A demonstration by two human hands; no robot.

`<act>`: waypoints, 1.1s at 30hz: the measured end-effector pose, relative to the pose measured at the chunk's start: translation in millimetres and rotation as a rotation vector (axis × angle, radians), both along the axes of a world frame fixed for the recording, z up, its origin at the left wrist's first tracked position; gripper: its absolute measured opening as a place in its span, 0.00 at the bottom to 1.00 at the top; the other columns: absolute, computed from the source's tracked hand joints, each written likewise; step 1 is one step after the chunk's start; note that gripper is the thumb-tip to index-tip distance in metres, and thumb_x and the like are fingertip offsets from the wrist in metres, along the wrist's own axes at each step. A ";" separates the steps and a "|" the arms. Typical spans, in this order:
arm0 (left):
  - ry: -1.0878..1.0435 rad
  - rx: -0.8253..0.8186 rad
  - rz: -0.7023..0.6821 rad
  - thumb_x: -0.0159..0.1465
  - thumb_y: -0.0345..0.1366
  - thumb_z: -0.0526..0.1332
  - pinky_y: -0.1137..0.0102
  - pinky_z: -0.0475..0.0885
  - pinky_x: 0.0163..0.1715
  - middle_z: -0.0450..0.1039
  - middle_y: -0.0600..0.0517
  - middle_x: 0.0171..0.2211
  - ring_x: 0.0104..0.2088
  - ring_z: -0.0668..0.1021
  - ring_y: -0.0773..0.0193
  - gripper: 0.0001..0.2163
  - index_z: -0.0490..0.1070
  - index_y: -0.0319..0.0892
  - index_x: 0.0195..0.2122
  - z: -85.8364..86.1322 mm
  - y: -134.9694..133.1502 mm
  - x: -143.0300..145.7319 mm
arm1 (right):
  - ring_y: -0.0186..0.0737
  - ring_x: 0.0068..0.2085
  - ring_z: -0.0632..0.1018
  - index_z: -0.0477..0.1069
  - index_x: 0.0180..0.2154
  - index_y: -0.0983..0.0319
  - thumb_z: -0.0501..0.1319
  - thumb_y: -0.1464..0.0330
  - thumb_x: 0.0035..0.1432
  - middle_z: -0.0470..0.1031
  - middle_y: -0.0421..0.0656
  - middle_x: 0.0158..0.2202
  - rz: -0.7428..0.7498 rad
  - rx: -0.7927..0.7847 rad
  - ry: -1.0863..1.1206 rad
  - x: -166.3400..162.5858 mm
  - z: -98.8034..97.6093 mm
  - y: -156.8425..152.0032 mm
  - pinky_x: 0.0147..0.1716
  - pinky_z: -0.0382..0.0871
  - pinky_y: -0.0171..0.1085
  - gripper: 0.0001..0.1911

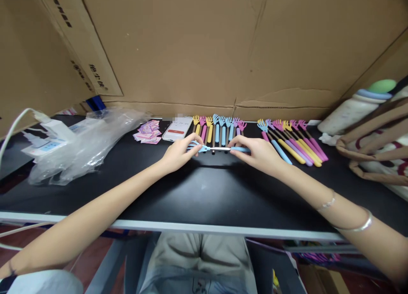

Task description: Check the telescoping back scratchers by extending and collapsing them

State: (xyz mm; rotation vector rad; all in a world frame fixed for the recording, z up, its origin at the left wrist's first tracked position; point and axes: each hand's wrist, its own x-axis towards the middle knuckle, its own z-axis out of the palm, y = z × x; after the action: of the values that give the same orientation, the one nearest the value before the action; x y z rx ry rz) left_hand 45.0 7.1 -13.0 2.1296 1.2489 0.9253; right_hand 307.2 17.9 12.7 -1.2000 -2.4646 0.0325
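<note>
A: Head view. What's in hand?

B: One blue scratcher [219, 149], held level just above the bench [204, 192], near the far edge at the middle. Left hand [178, 154] pinches the claw end, right hand [259, 153] pinches the blue handle. Both are clamped on it. The metal shaft shows between them, so I read it as the telescoping step, extended or partway.

A: What does the next move need?

B: My judgement: keep both pinches in line with the shaft. Any sideways load would bend the thin tube. The claw tines sit under the left fingertips, so that grip is the weaker one.

A: Where's the stock?

B: One row of scratchers [218, 130] lies along the far edge right behind the hands, collapsed, claws facing the cardboard wall [204, 43]. A second fanned batch [293, 143] lies towards the far right.

A: Containers?

B: A clear plastic bag [86, 145] at the left edge, crumpled and lying flat. I can't tell its contents. A tote bag [376, 145] at the right edge, inside hidden. A white bottle [353, 111] behind it, lid on.

A: Anything loose?

B: A phone [177, 129] and pink cards [148, 132], left of the row.
</note>
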 end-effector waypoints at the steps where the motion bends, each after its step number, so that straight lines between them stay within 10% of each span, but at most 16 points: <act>1: -0.034 -0.012 -0.005 0.66 0.46 0.53 0.73 0.65 0.31 0.71 0.55 0.27 0.27 0.74 0.66 0.11 0.66 0.43 0.39 -1.2 1.0 0.0 | 0.34 0.28 0.74 0.70 0.41 0.56 0.57 0.61 0.62 0.77 0.37 0.31 0.003 0.019 -0.022 -1.6 0.8 1.0 0.28 0.58 0.32 0.08; 11: -0.110 -0.051 -0.037 0.68 0.47 0.48 0.74 0.63 0.25 0.68 0.56 0.23 0.22 0.69 0.68 0.15 0.67 0.42 0.39 -9.7 1.9 2.7 | 0.38 0.37 0.78 0.69 0.42 0.57 0.55 0.63 0.64 0.79 0.40 0.39 0.099 0.066 0.017 4.8 -23.5 8.3 0.33 0.64 0.33 0.08; 33: -0.304 -0.004 0.022 0.68 0.49 0.51 0.76 0.66 0.25 0.71 0.52 0.34 0.26 0.73 0.70 0.17 0.69 0.41 0.37 -4.3 -0.1 5.0 | 0.37 0.34 0.77 0.70 0.44 0.56 0.58 0.62 0.62 0.78 0.39 0.36 0.082 -0.054 0.072 7.2 -12.5 -1.6 0.32 0.63 0.32 0.09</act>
State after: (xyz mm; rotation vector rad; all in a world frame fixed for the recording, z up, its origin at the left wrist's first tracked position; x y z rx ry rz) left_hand 50.0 7.0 -17.3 1.8878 1.1194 1.2022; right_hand 314.4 16.2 0.2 -1.0991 -2.4632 0.1636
